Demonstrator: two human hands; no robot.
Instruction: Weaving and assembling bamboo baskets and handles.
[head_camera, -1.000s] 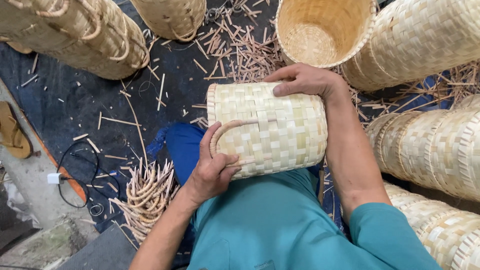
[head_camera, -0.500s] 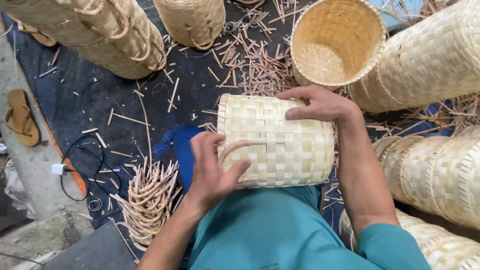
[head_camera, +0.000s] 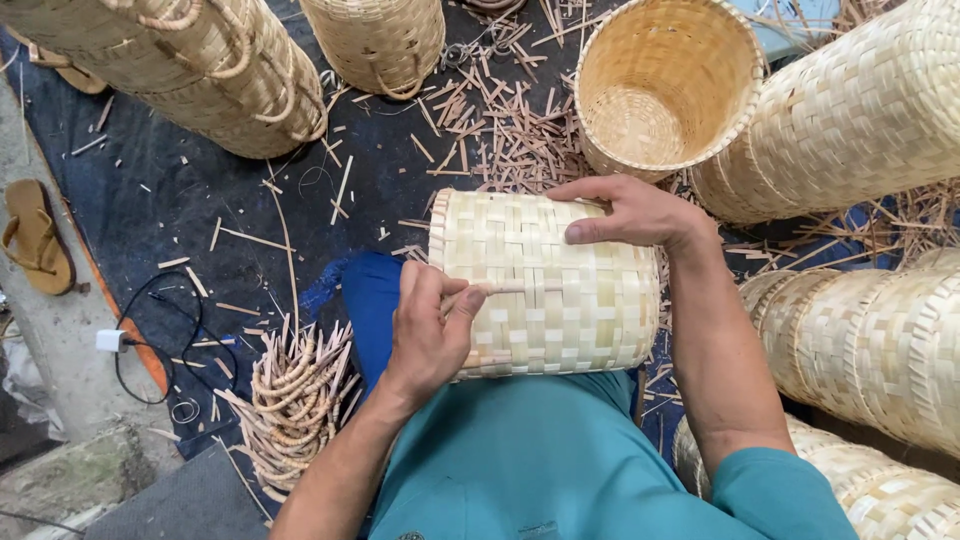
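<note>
A pale woven basket (head_camera: 545, 285) lies on its side across the person's lap. The left hand (head_camera: 430, 330) has its fingers closed, pinching a thin cane strip (head_camera: 510, 289) on the basket's side. The right hand (head_camera: 630, 212) rests flat on top (fingers spread, thumb pressing). A bundle of curved cane handles (head_camera: 295, 400) lies on the floor nearby.

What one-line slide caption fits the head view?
Left hand pinches a cane handle strip on a woven basket steadied by the right hand.

Bare dark mat (head_camera: 200, 190) lies left (scrap-strewn); stacked baskets (head_camera: 850, 120) crowd the right.
</note>
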